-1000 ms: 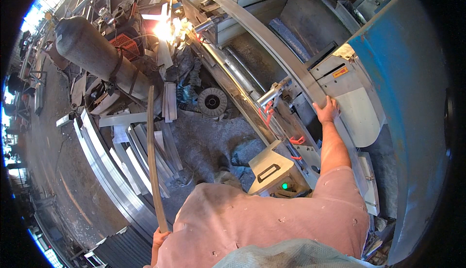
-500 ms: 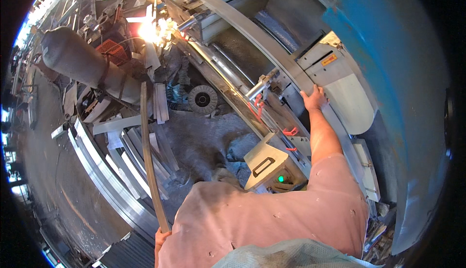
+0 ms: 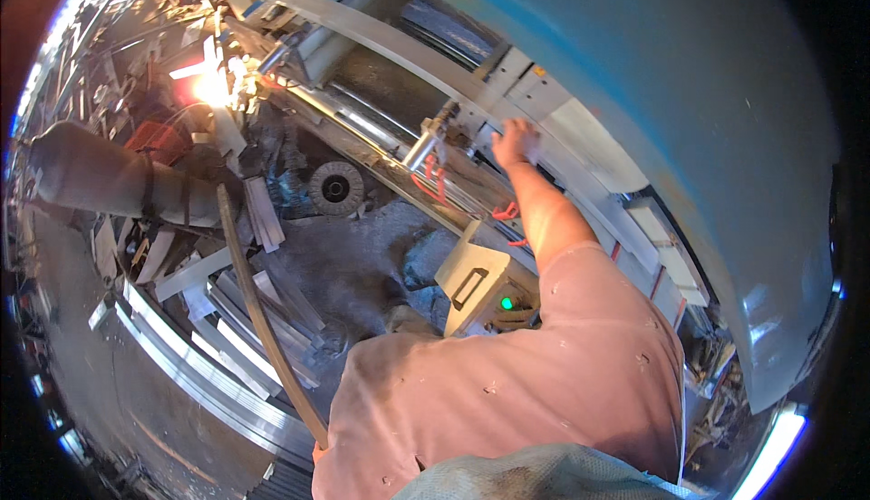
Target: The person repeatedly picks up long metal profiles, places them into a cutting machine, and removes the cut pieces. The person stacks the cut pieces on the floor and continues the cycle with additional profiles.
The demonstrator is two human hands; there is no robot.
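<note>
A long, narrow grey-brown metal bar (image 3: 263, 323) slants up from my left side toward the grey cylinder. My left hand (image 3: 319, 451) is gripping its lower end; only a sliver of the hand shows beside my pink sleeve. My right arm reaches forward over a machine. There my right hand (image 3: 516, 142), slightly blurred and with its fingers apart, is at the long pale metal beam (image 3: 390, 43); whether it touches the beam I cannot tell. Left of this hand is a metal clamp rod (image 3: 426, 142) with red handles (image 3: 433, 181) below it.
A beige control box (image 3: 476, 278) with a lit green button stands before me. The big blue machine cover (image 3: 707, 129) curves along the right. On the left lie stacked metal profiles (image 3: 199, 364), a strapped grey cylinder (image 3: 100, 169), a red crate (image 3: 159, 142) and a ridged disc (image 3: 336, 188).
My right hand has come off its earlier place farther along the beam, and its fingers have spread. The view has turned, shifting the scene leftward. My left hand is more hidden.
</note>
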